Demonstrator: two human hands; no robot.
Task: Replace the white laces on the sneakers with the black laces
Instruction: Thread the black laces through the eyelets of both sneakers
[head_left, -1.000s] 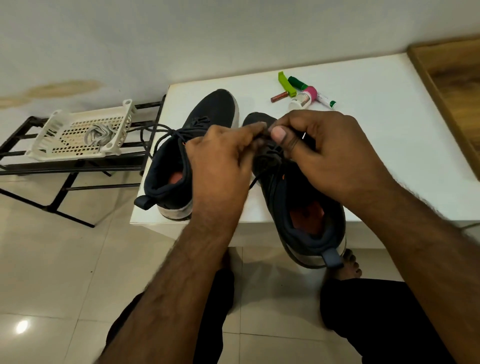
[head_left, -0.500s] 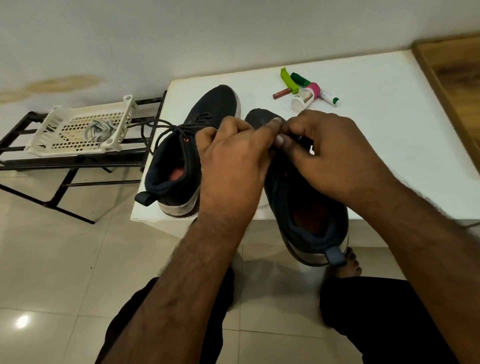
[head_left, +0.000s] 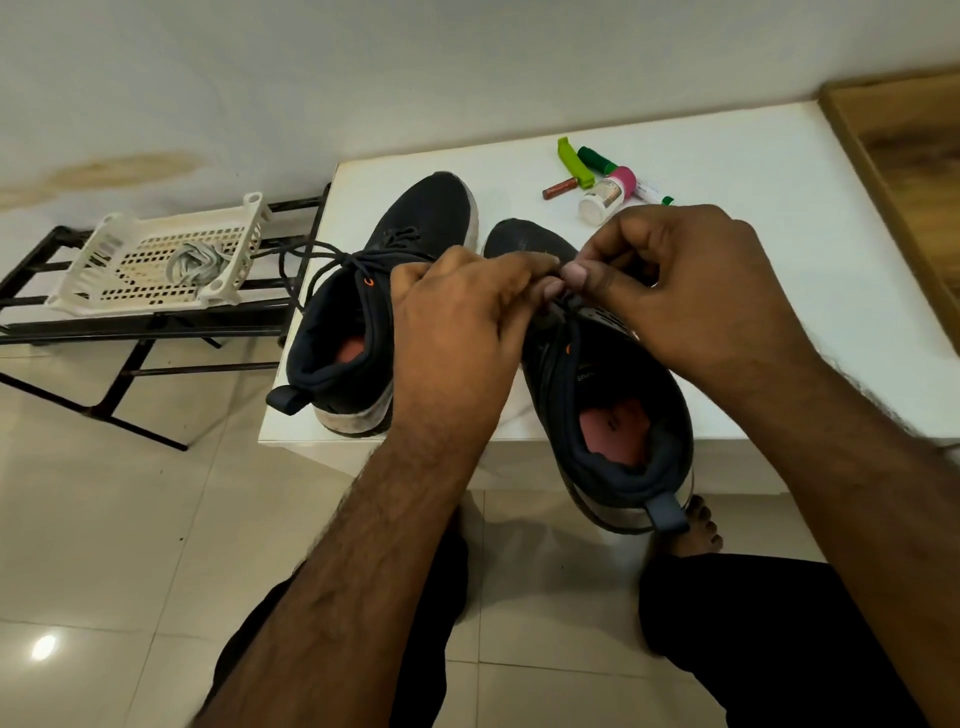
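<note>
Your left hand (head_left: 457, 312) and right hand (head_left: 691, 280) meet over the right sneaker (head_left: 613, 395), fingers curled and pinching the black lace (head_left: 563, 306) at its top eyelets; it looks like you are tying or snugging it. The left sneaker (head_left: 374, 312) stands just beside it on the table (head_left: 753, 171), already threaded in black, its lace ends trailing loose toward the rack (head_left: 130, 322). The white laces (head_left: 195, 262) lie bundled in the basket (head_left: 104, 296). By my reckoning you are nearly done: finish this knot, and perhaps tie the left one.
</note>
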